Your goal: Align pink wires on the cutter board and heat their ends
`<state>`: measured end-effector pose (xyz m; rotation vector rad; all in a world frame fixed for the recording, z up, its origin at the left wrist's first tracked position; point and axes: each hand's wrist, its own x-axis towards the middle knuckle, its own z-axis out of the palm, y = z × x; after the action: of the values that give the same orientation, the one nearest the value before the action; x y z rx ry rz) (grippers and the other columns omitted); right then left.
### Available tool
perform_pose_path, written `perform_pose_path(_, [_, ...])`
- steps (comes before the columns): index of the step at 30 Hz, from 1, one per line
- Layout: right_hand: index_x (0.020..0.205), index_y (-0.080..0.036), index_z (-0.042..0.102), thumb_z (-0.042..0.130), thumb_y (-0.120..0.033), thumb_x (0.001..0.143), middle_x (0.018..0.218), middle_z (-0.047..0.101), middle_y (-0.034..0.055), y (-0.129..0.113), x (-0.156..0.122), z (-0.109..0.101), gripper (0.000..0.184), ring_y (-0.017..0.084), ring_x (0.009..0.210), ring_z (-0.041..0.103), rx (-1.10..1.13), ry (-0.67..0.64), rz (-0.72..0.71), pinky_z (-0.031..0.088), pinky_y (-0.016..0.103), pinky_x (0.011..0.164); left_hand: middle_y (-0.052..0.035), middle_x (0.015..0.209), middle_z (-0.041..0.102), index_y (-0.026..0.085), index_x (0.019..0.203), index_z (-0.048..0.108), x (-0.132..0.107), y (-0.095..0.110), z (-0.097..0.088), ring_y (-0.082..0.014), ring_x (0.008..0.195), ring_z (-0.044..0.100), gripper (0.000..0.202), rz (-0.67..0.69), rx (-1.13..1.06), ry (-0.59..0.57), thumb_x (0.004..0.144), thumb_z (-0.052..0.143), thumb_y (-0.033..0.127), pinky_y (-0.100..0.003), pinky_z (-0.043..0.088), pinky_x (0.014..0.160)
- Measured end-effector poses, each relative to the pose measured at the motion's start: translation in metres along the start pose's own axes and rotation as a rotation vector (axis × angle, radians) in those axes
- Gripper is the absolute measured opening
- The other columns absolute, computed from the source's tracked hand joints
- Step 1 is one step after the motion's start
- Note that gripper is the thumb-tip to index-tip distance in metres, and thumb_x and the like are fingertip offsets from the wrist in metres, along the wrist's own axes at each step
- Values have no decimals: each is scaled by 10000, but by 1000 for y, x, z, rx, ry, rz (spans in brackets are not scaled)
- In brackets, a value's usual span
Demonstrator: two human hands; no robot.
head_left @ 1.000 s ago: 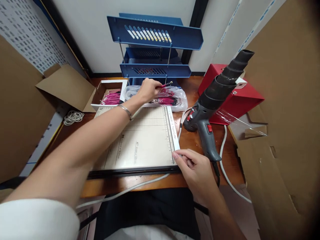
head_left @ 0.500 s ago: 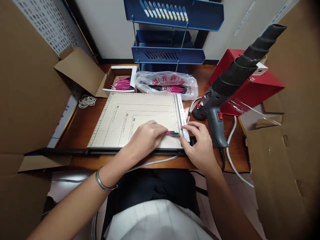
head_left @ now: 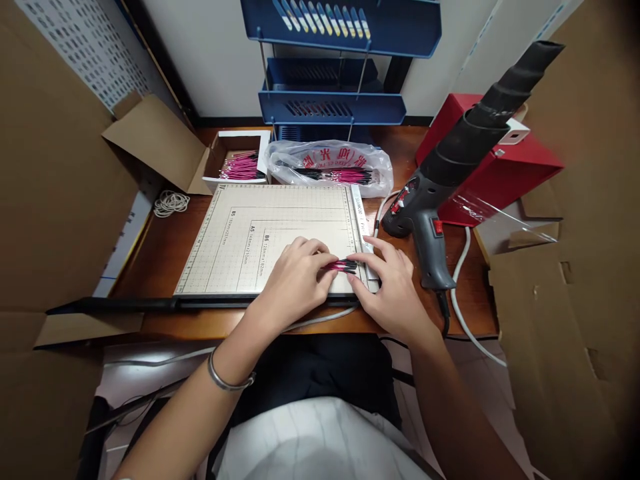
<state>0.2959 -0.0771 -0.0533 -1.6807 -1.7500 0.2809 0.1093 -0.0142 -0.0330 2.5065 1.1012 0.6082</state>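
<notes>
A small bunch of pink wires with black ends (head_left: pixel 343 266) lies on the beige paper cutter board (head_left: pixel 235 247), against its white ruler strip (head_left: pixel 361 220). My left hand (head_left: pixel 295 280) is closed on the bunch and presses it onto the board. My right hand (head_left: pixel 393 287) rests at the ruler's near end, its fingertips touching the black tips of the wires. The cutter's black blade arm (head_left: pixel 150 305) lies along the front edge.
A grey heat gun (head_left: pixel 440 193) stands at the right with its cord trailing off the desk. Behind the board lie a plastic bag of pink wires (head_left: pixel 330 167) and an open box of more (head_left: pixel 240 163). Blue trays (head_left: pixel 333 107), a red box (head_left: pixel 505 173), rubber bands (head_left: pixel 170 202) and cardboard walls surround the desk.
My left hand carried a bunch of wires from the bag down to the board's near right corner. My right hand moved up to meet the wire tips at the ruler.
</notes>
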Motion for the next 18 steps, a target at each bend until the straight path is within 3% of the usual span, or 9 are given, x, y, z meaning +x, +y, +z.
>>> perform_pose_path(10, [980, -250, 722, 629, -277, 906, 1330, 644, 99, 2, 2, 0, 121, 297, 1310, 571, 57, 64, -3, 314, 583, 1166, -43, 1222, 743, 283, 1154, 735, -13, 7, 10, -285, 1101, 616, 223, 1, 143, 91, 979, 599, 262, -456, 514, 900])
perform_pose_path(18, [841, -252, 706, 634, -242, 892, 1293, 665, 90, 3, 0, -1, 89, 296, 1282, 591, 53, 70, 23, 283, 615, 1168, -34, 1174, 764, 230, 1091, 743, -11, 9, 17, -270, 1067, 634, 174, 16, 120, 186, 987, 604, 228, -439, 507, 876])
